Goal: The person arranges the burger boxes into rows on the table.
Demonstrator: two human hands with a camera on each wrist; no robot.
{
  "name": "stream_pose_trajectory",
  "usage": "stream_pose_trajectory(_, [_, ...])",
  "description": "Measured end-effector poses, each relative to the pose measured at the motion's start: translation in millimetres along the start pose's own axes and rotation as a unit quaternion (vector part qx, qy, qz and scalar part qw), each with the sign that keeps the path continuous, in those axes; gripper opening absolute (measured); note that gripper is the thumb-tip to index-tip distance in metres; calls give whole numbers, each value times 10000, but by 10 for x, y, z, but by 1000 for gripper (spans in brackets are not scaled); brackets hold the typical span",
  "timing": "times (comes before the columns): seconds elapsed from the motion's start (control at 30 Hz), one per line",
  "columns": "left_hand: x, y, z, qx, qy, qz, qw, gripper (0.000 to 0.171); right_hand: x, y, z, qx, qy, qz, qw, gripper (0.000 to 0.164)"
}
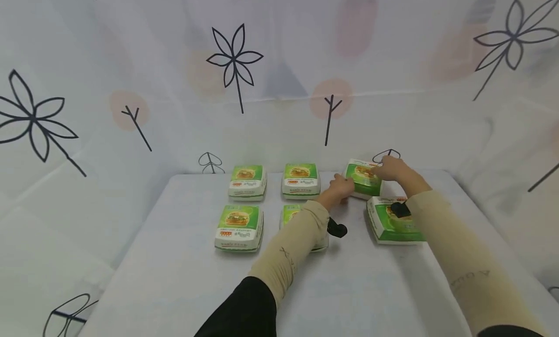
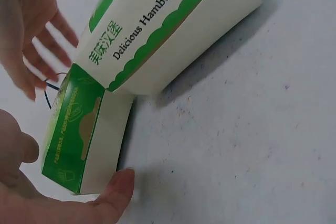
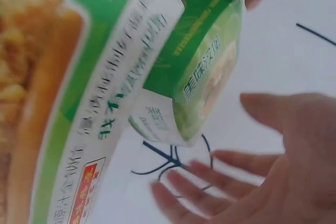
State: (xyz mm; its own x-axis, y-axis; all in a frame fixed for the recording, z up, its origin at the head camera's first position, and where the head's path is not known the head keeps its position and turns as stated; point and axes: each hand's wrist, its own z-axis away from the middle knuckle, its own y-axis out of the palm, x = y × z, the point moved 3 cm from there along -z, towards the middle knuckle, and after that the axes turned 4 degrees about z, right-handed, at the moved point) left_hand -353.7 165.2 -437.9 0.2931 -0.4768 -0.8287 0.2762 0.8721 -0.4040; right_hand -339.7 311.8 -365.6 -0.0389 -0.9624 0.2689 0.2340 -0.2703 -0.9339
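Seven white-and-green hamburger boxes with burger pictures are in view, at least in part. The angled hamburger box (image 1: 363, 177) at the back right lies between both hands. My left hand (image 1: 338, 187) is at its left end; in the left wrist view a fingertip (image 2: 122, 182) is right at the lower edge of the box's green end panel (image 2: 76, 129). My right hand (image 1: 390, 169) is at the far right side of that box. The right wrist view has the right hand (image 3: 252, 171) with fingers spread and its palm towards the box (image 3: 205, 66). In front stands another hamburger box (image 1: 395, 225), partly behind the right sleeve.
To the left, hamburger boxes stand in two rows: a back-left box (image 1: 247, 183), a back-middle box (image 1: 301, 181), a front-left box (image 1: 239, 228) and a front-middle box (image 1: 288, 213) partly covered by the left sleeve. A white cloth covers the table (image 1: 174, 278); a patterned curtain (image 1: 279, 123) hangs behind.
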Motion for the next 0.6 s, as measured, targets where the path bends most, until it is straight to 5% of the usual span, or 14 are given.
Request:
stream_pose_trajectory(0.33, [-8,49,-53,-106,443,-280,9986,53,-117,91,-127,-58,-604,152,9980,49])
stream_pose_trajectory(0.43, [-12,-23,-31,-187,611,-429,9970,45,-118,105,-87,-260,-735,256,9966,32])
stream_pose_trajectory(0.6, [-50,-118,28,-106,690,-334,9970,42,-142,108,-63,-226,-746,186,9968,36])
